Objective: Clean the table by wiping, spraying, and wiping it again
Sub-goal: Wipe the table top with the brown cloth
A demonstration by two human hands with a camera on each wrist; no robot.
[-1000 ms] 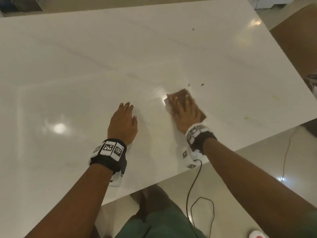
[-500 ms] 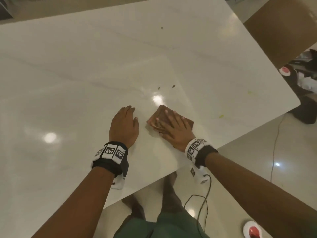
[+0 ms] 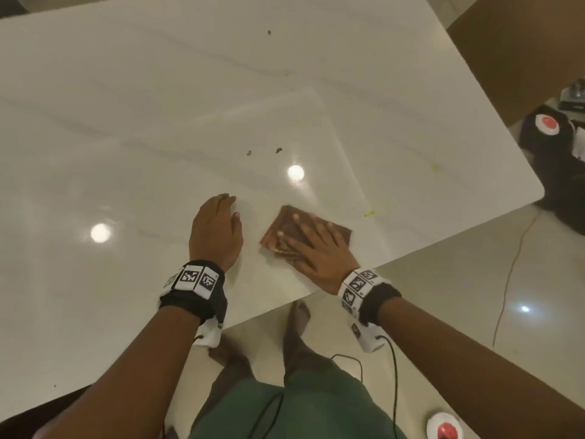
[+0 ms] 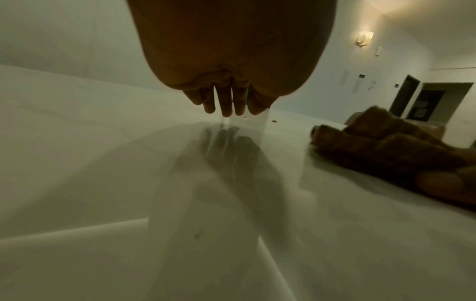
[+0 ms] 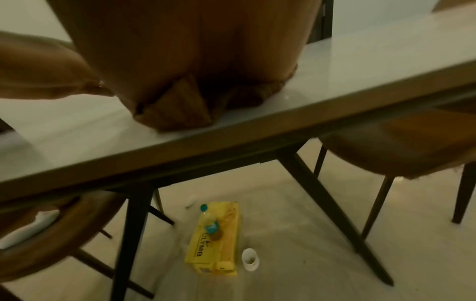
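Note:
A brown folded cloth (image 3: 285, 224) lies on the white glossy table (image 3: 158, 106) close to its near edge. My right hand (image 3: 311, 245) presses flat on the cloth with fingers spread. Just left of it, my left hand (image 3: 217, 229) rests on the bare tabletop, fingers straight and together. In the left wrist view the left fingertips (image 4: 226, 110) touch the surface, with the cloth (image 4: 373, 142) off to the right. The right wrist view shows the cloth (image 5: 180, 108) under my palm at the table edge (image 5: 257, 138). Small brown crumbs (image 3: 278, 150) and yellow smears (image 3: 368, 213) dot the table.
Brown chairs stand at the table's far right corner (image 3: 512, 52) and under the table (image 5: 399, 146). On the floor below lie a yellow box (image 5: 219, 238) with a bottle (image 5: 211, 222) on it and a white cup (image 5: 250, 259). A black bag (image 3: 557, 160) sits right.
My right hand has dragged the cloth back toward the near edge and closer to the left hand. The left hand has stayed put on the table.

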